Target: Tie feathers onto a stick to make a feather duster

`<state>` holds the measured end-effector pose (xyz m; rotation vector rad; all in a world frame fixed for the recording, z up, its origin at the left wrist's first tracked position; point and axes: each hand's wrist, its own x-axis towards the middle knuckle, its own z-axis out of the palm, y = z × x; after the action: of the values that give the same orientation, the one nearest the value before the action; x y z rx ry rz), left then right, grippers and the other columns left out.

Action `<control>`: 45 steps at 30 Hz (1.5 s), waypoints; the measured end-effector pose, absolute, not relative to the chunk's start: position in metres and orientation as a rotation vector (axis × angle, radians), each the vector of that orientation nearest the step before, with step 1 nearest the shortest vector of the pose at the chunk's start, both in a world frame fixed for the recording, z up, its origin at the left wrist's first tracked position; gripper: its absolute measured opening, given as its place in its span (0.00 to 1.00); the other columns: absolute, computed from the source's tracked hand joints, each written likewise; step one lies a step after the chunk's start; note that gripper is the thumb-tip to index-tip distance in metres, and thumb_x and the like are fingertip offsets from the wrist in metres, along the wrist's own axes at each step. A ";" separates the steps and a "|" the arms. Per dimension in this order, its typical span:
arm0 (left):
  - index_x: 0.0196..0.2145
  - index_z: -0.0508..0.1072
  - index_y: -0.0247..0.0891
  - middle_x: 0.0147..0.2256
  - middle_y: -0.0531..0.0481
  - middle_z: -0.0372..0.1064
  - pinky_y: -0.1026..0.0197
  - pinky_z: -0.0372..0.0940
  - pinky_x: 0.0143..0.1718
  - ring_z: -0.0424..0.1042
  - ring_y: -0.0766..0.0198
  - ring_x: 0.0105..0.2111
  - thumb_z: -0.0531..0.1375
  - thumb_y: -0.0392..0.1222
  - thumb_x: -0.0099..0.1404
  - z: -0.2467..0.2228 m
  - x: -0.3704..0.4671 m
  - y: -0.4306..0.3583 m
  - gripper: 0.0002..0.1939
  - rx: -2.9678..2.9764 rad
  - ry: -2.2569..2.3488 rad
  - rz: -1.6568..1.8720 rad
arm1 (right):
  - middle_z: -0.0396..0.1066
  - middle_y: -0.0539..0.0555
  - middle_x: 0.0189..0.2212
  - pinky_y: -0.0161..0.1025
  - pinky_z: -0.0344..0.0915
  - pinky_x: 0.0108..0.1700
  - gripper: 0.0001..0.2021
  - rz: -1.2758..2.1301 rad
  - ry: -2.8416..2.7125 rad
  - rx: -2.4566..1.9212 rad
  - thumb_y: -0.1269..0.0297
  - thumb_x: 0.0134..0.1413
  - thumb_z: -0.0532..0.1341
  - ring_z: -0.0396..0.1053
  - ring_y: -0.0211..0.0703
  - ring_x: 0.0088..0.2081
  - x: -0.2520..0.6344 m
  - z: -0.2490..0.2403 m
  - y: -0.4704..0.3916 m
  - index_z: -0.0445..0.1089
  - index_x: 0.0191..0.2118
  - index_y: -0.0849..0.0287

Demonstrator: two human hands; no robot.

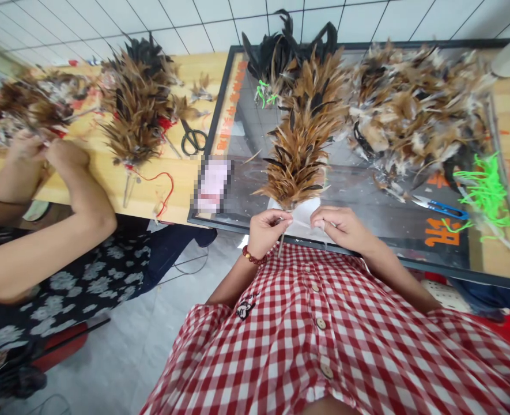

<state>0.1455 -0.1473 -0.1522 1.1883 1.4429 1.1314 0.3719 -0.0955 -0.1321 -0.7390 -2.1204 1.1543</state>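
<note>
A brown and black feather duster (302, 144) lies on the glass-topped board in front of me, its thin stick pointing toward my body. My left hand (263, 231) is closed, thumb and fingers pinching the stick just below the lowest feathers. A pale, translucent strip (301, 223), perhaps tape, stretches from there to my right hand (342, 228), which pinches its other end. Beneath the feathers and the strip lies a white sheet (313, 206).
Loose feathers (414, 109), blue thread snips (440, 207) and green strings (483, 193) lie to the right. Black feathers (267, 57) are behind. On the left are black scissors (193, 140), another duster (136, 109) and a co-worker's hands (49, 150) by a feather pile.
</note>
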 end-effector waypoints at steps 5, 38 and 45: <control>0.40 0.79 0.38 0.33 0.47 0.79 0.62 0.70 0.36 0.75 0.65 0.30 0.60 0.37 0.67 -0.150 0.140 -0.152 0.08 2.005 1.582 1.070 | 0.78 0.56 0.46 0.42 0.71 0.50 0.18 0.918 -2.300 -0.670 0.76 0.59 0.54 0.75 0.44 0.47 0.369 -0.124 -0.087 0.74 0.49 0.56; 0.42 0.74 0.38 0.32 0.49 0.78 0.62 0.68 0.36 0.76 0.63 0.32 0.62 0.42 0.67 -0.157 0.108 -0.139 0.07 1.603 1.764 1.054 | 0.75 0.62 0.43 0.43 0.66 0.40 0.11 0.519 -2.296 -1.393 0.68 0.65 0.53 0.73 0.51 0.41 0.332 -0.151 -0.086 0.72 0.45 0.60; 0.30 0.77 0.37 0.25 0.47 0.74 0.62 0.59 0.30 0.72 0.62 0.27 0.59 0.55 0.69 -0.130 0.109 -0.119 0.19 1.677 1.786 0.730 | 0.78 0.60 0.41 0.48 0.70 0.46 0.12 0.750 -2.194 -1.386 0.69 0.62 0.55 0.75 0.52 0.41 0.361 -0.157 -0.073 0.77 0.43 0.59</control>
<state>0.1085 -0.1194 -0.1302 1.6772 1.7861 0.7304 0.3611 -0.0728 -0.1574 -1.3863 -2.1940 0.7502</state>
